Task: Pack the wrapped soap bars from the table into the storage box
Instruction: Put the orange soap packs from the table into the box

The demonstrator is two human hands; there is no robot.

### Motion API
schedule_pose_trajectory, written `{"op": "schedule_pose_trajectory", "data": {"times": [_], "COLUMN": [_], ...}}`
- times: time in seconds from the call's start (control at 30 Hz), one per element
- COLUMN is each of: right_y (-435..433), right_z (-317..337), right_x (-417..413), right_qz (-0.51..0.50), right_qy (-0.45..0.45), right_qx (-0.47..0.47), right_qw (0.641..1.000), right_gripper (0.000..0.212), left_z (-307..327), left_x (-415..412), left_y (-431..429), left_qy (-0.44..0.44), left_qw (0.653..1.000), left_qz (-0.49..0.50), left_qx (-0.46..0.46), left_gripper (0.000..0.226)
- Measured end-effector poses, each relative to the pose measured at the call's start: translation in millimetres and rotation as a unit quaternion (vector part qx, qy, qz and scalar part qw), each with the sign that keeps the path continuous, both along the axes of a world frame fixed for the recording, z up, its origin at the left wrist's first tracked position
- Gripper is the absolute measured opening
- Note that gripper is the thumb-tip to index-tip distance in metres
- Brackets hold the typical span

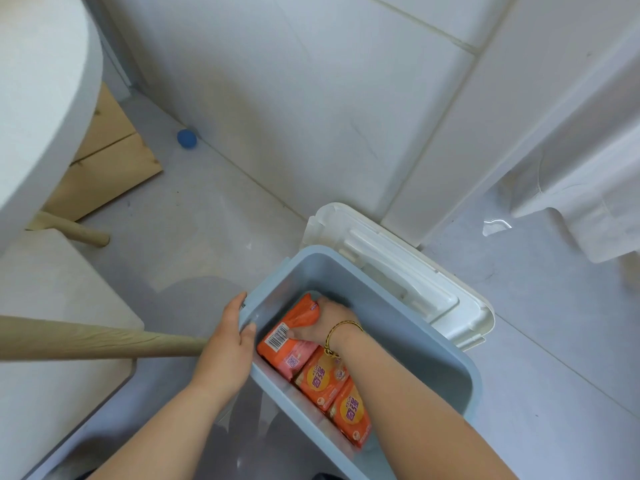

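A light blue storage box (446,351) stands open on the floor. Along its left wall lie three orange wrapped soap bars: one with a barcode (287,344) and two with yellow labels (320,379) (351,415). My right hand (323,322) reaches down into the box and grips the far end of the barcode bar, fingers curled over its crinkled wrapper. My left hand (230,344) holds the box's left rim, thumb hooked inside the wall and fingers outside.
The box's white lid (398,271) leans against the tiled wall behind it. A white round table (38,91) with wooden legs (104,339) stands at the left. A small blue ball (187,138) lies by the wall. White cloth (588,188) hangs at the right.
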State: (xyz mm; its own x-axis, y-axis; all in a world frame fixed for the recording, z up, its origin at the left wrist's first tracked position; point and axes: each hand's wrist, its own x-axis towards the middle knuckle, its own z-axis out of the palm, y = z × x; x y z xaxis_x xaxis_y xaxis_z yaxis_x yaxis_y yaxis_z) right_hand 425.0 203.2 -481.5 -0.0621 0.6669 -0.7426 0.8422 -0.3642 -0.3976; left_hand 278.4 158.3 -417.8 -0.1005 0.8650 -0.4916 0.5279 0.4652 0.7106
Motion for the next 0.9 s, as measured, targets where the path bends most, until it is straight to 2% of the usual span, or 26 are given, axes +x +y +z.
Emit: {"op": "schedule_pose_trajectory", "data": {"times": [0.2,0.43,0.5,0.57,0.67,0.9], "right_y": [-10,-12,-16,-19,-27,-52], "right_z": [6,5,19,40,85,214], "right_x": [-5,-8,-5,1,8,1], "right_qz": [0.054,0.076,0.056,0.045,0.063,0.058], "right_qy": [-0.076,-0.084,-0.072,-0.067,-0.058,-0.001], "right_qx": [0.031,0.080,0.109,0.120,0.119,0.228], "right_qw": [0.995,0.990,0.990,0.989,0.989,0.972], "right_gripper": [0.081,0.089,0.078,0.056,0.033,0.026], "left_z": [2,0,3,15,44,160], "left_x": [1,-2,-3,-3,-1,0], "left_y": [0,1,0,-2,-7,-40], "left_qy": [0.012,0.041,0.073,0.118,0.149,0.053], "left_qw": [1.000,0.999,0.996,0.990,0.984,0.988], "left_qz": [-0.003,-0.022,-0.047,-0.070,-0.097,-0.125], "left_qx": [0.000,0.003,-0.010,-0.013,0.000,0.076], "left_gripper": [0.048,0.049,0.052,0.053,0.047,0.032]}}
